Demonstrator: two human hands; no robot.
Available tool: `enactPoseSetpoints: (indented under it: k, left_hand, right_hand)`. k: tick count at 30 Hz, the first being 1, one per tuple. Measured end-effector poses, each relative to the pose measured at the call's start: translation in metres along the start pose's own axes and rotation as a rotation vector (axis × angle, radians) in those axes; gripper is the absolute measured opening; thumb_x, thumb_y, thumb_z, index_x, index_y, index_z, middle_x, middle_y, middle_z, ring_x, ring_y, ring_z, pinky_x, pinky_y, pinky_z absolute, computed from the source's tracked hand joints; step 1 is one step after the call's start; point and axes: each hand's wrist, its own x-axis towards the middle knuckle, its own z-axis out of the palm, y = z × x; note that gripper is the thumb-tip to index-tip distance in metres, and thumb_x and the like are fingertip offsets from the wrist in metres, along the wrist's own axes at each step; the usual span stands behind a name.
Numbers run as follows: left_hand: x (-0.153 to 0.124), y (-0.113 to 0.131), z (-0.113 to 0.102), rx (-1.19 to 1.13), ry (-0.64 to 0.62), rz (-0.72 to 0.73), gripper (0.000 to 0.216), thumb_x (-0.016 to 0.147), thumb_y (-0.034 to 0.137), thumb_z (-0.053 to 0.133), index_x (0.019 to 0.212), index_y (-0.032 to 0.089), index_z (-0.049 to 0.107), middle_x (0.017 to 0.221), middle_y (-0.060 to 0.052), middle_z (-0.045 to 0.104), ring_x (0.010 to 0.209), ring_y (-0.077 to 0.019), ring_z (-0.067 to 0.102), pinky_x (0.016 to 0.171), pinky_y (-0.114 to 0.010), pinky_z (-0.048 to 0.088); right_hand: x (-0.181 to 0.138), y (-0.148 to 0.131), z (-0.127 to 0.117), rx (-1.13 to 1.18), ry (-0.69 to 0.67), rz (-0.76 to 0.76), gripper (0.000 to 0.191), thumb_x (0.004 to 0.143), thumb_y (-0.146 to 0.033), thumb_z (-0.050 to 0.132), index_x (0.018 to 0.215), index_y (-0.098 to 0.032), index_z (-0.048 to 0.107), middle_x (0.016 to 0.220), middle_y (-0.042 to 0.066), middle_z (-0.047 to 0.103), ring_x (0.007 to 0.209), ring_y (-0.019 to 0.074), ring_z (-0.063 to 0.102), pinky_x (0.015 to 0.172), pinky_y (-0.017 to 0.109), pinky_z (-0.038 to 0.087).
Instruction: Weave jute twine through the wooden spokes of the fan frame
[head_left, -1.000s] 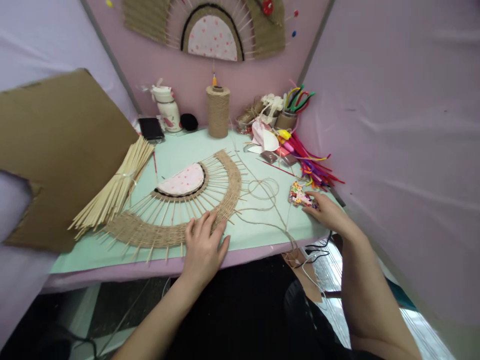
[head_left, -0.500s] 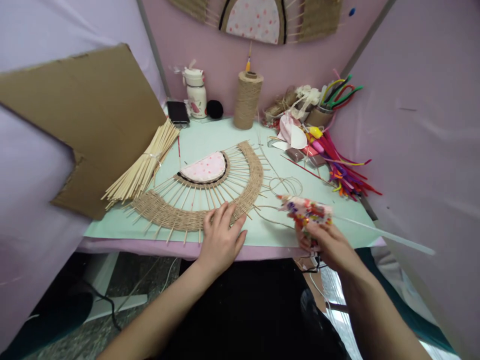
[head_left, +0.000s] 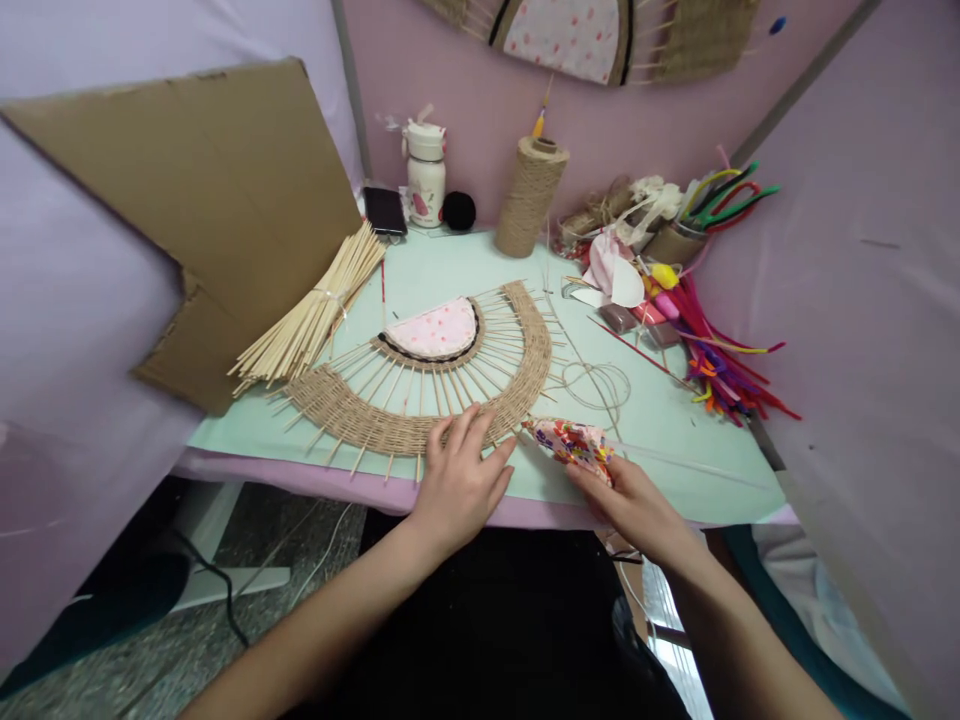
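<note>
Our left hand [head_left: 459, 478] lies flat, grip released, on the near rim of the woven fan [head_left: 420, 385]. Our right hand [head_left: 637, 505] pinches a colourful packet [head_left: 574, 442] just right of it, near desk [head_left: 450, 262] edge.

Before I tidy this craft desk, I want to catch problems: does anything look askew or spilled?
Yes: pipe cleaners sprawl loose across the table's right side instead of standing in the cup, and jute twine lies in loose loops.

Rough jute fan [head_left: 420, 420]; seemingly glossy patterned packet [head_left: 574, 443].
</note>
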Motion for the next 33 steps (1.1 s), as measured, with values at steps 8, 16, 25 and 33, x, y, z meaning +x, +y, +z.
enactPoseSetpoints:
  k: [8,16,25,33]
  left_hand:
    - [-0.001,0.001,0.000,-0.028,0.007,-0.003,0.028,0.090,0.029,0.053,0.115,0.022,0.064,0.137,-0.015,0.053,0.135,-0.0296,0.038,0.107,-0.052,0.026]
    - [-0.002,0.000,0.000,-0.040,0.006,-0.005,0.030,0.090,0.030,0.053,0.116,0.021,0.063,0.138,-0.015,0.052,0.135,-0.0299,0.037,0.106,-0.051,0.027]
    - [-0.003,0.000,0.001,-0.039,0.013,0.002,0.030,0.091,0.031,0.051,0.116,0.021,0.063,0.137,-0.015,0.052,0.134,-0.0301,0.038,0.106,-0.051,0.027]
    - [-0.003,-0.001,0.001,-0.047,0.017,0.004,0.029,0.090,0.031,0.051,0.115,0.021,0.063,0.137,-0.015,0.053,0.135,-0.0299,0.037,0.106,-0.051,0.027]
  right_hand:
    - [0.000,-0.012,-0.001,-0.099,-0.053,0.044,0.040,0.087,-0.053,0.047,0.079,-0.019,0.067,0.055,0.002,0.058,0.063,0.0216,0.060,0.052,0.027,0.043]
    - [0.002,-0.011,0.001,-0.180,-0.097,0.085,0.047,0.088,-0.057,0.042,0.064,-0.020,0.058,0.047,0.000,0.049,0.055,0.0187,0.053,0.048,0.027,0.039]
    - [0.001,-0.017,0.000,-0.199,-0.094,0.077,0.046,0.088,-0.056,0.042,0.064,-0.021,0.058,0.046,0.000,0.048,0.057,0.0198,0.054,0.051,0.028,0.040]
    - [0.002,-0.019,0.001,-0.234,-0.088,0.090,0.048,0.088,-0.058,0.042,0.058,-0.022,0.054,0.046,0.002,0.050,0.056,0.0202,0.054,0.051,0.028,0.041]
